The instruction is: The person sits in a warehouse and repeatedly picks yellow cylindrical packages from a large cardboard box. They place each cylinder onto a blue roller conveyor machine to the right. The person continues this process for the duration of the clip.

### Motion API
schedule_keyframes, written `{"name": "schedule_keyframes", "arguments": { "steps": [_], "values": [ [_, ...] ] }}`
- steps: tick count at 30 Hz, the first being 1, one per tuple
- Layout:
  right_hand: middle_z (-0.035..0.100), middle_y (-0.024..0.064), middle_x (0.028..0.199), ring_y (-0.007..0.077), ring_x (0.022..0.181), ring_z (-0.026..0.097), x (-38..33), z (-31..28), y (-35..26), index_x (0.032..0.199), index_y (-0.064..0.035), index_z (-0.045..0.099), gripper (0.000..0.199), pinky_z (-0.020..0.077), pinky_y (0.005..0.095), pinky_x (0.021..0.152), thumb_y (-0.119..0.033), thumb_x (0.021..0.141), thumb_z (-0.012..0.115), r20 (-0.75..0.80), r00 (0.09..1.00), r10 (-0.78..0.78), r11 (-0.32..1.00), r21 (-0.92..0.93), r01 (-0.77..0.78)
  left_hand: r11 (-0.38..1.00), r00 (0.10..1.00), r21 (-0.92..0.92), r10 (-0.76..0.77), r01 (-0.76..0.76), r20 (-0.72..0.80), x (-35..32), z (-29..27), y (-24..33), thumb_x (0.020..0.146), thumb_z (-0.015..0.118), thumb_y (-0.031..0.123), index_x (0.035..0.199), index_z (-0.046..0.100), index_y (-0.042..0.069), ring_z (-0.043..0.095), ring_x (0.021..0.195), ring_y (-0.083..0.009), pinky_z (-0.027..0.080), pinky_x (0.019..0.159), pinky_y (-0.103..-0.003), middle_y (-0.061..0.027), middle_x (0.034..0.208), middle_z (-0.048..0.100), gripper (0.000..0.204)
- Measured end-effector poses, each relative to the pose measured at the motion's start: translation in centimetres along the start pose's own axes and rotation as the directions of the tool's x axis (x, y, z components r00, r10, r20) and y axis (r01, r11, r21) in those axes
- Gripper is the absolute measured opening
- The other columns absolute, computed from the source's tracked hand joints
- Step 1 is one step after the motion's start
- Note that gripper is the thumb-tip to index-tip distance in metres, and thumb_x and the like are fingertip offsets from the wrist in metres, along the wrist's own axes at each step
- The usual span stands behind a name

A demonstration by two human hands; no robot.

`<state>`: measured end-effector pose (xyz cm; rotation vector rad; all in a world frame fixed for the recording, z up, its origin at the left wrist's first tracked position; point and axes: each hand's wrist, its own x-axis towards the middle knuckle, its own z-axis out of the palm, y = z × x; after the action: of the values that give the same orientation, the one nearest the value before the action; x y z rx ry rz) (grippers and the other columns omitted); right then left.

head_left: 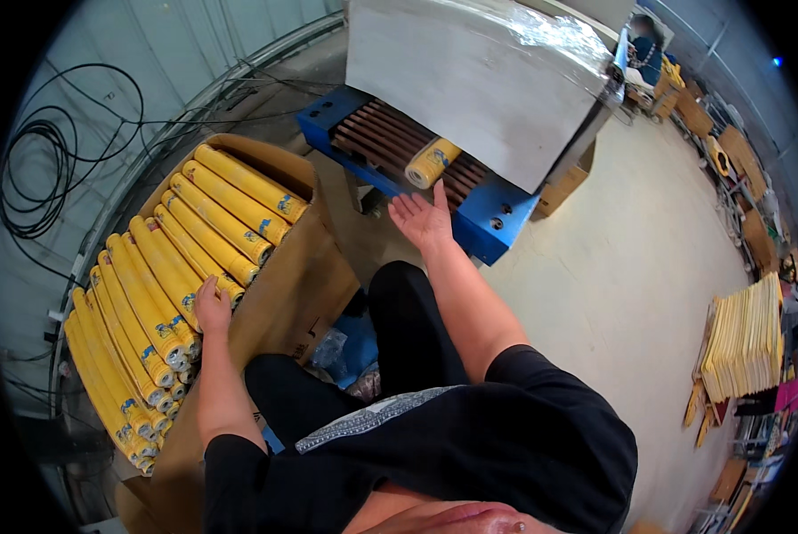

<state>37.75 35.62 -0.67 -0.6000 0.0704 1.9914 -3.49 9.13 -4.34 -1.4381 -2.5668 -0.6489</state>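
Observation:
My right hand [424, 222] is turned palm up with its fingers spread, just in front of a yellow wrapped roll [432, 162]. That roll lies on the dark rollers [381, 133] of a blue-framed machine [497, 212], its far part hidden beneath a pale cover. Over the big cardboard box [279, 267] at the left, my left hand [212, 307] rests with fingers extended by the ends of the stacked yellow rolls [154, 267]. It grips none of them that I can see. Blue pictures mark the rolls' near ends.
The machine's grey cover [470, 80] stands upright behind the rollers. Black cable coils [43, 169] hang on the left wall. Clear plastic wrap [328, 347] lies by my legs. A yellow stack [741, 343] stands far right. Another person [645, 53] is at the back.

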Motion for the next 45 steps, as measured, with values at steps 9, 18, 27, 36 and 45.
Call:
{"name": "schedule_keyframes", "arguments": {
  "steps": [9,18,27,36,45],
  "values": [
    [0.058,0.0094,0.101,0.0234,0.089,0.061,3.5,0.5,1.9,0.119,-0.0064,0.047,0.047,0.0491,0.0328,0.074,-0.033,0.086,0.068,-0.059,0.997,-0.054,0.997,0.045,0.056,0.867,0.998,-0.498,0.061,-0.036,0.033,-2.5,-2.8,12.7,0.084,0.064,0.012,0.123,0.057,0.001,0.056,0.114,-0.0258,0.042,0.1,-0.035,-0.0157,0.124,0.059,0.041],
    [0.056,0.0055,0.116,0.0189,0.108,0.055,-18.7,-12.0,14.6,0.127,-0.0053,0.045,0.052,0.0455,0.0348,0.095,-0.014,0.083,0.07,0.166,0.817,0.553,0.531,-0.825,-0.192,0.685,0.763,-0.666,0.25,0.296,0.596,-8.7,2.9,25.8,0.066,0.083,0.025,0.136,0.032,-0.003,0.052,0.117,-0.0266,0.042,0.098,-0.035,-0.0204,0.126,0.052,0.091],
    [0.055,0.0093,0.121,0.0186,0.109,0.055,-16.7,-8.6,14.5,0.132,-0.0005,0.037,0.053,0.0432,0.0339,0.095,-0.015,0.089,0.064,0.238,0.656,0.717,0.315,-0.949,0.0,0.383,0.911,-0.827,-0.156,0.412,0.382,-8.2,-4.1,19.7,0.068,0.078,0.012,0.136,0.038,-0.001,0.054,0.111,-0.0189,0.044,0.095,-0.032,-0.0126,0.119,0.057,0.08],
    [0.055,0.0104,0.123,0.019,0.103,0.057,-14.9,-11.9,12.6,0.134,-0.0022,0.041,0.05,0.0433,0.0299,0.087,-0.027,0.094,0.056,0.049,0.749,0.66,0.236,-0.961,-0.145,0.819,0.833,-0.186,-0.553,0.543,0.0,4.3,-14.1,4.2,0.083,0.06,0.014,0.15,0.017,0.007,0.037,0.133,-0.0334,0.031,0.109,-0.038,-0.0178,0.153,0.023,0.079],
    [0.06,0.0091,0.114,0.0179,0.099,0.058,-15.8,-10.7,10.7,0.124,-0.0018,0.049,0.038,0.0449,0.0295,0.087,-0.022,0.093,0.058,0.077,0.766,0.639,0.37,-0.903,-0.218,0.728,0.744,0.312,-0.662,0.61,0.09,3.9,-8.8,-1.2,0.09,0.039,0.017,0.151,0.019,0.015,0.002,0.145,-0.0341,0.003,0.116,-0.047,-0.0058,0.159,0.006,0.064]
  ]
}}
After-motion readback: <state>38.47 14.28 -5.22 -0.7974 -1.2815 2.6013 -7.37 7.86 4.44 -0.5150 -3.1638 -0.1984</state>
